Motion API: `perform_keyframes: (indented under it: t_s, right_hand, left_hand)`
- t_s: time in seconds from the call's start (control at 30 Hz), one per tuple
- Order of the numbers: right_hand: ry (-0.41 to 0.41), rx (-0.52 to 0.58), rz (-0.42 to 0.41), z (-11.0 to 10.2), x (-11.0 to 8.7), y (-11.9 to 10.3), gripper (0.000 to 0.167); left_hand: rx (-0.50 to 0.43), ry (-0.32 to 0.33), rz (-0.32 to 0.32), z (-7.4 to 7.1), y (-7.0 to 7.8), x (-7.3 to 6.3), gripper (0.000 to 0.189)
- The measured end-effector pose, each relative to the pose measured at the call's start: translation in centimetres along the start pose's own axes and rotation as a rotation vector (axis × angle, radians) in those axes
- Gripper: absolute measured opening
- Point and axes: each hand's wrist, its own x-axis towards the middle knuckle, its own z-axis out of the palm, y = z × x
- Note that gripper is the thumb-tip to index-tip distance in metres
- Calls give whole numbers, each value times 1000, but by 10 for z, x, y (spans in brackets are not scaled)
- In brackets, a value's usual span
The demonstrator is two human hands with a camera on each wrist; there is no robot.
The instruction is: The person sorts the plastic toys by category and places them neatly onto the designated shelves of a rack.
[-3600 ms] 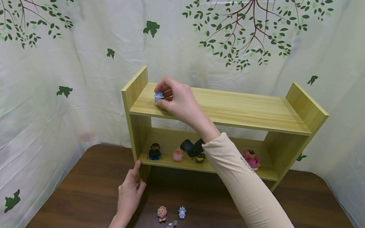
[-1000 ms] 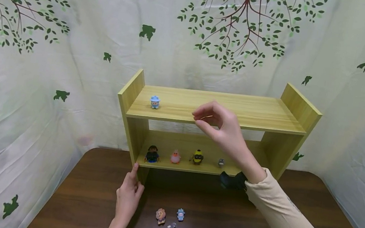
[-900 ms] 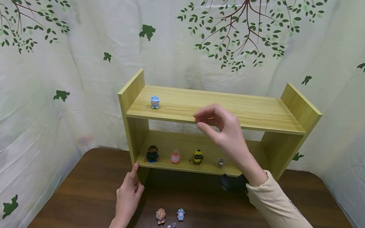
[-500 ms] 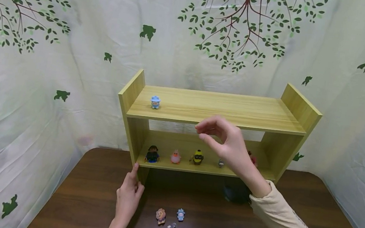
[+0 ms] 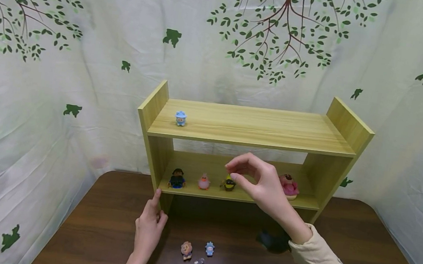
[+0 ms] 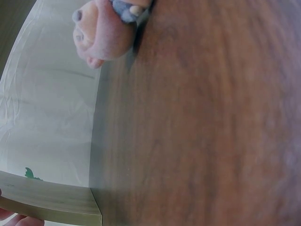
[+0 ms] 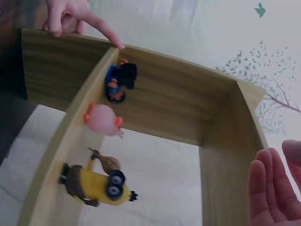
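My right hand (image 5: 264,184) hovers in front of the lower shelf with loosely curved fingers and holds nothing. Behind its fingertips stands a yellow minion figurine (image 7: 96,186). My left hand (image 5: 148,225) touches the lower left corner of the wooden shelf unit (image 5: 275,129) with a straight index finger. A small blue-hatted figurine (image 5: 180,119) stands at the left of the top shelf. On the table lie a lion-like figurine (image 5: 187,250), a light-blue figurine (image 5: 209,249) and a small grey figurine (image 5: 197,263).
Along the lower shelf are a dark-haired figurine (image 5: 177,179), a pink round figurine (image 5: 203,181) and, at the right, a pink bear figurine (image 5: 289,188). The shelf unit stands on a brown table (image 5: 89,227) before a leaf-printed cloth (image 5: 130,20).
The right hand let go of the blue-hatted figurine on the top shelf, then moved right and down to the lower shelf's front. The left hand stays at the shelf corner.
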Motion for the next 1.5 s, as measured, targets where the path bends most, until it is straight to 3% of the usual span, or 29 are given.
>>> perform_keyframes:
  t_s: [0.4,1.1,1.5]
  right_hand:
    - [-9,43,23,13,-20,14,20]
    - [-41,129,226,48,-58,40,13]
    - [-87,165,268,65,-80,54,12]
  left_hand:
    - [-1,0,-1,-1,0,0,93]
    - [-4,-8,-10,-1,1,0,91]
    - [-1,-5,-15,-2,1,0,91]
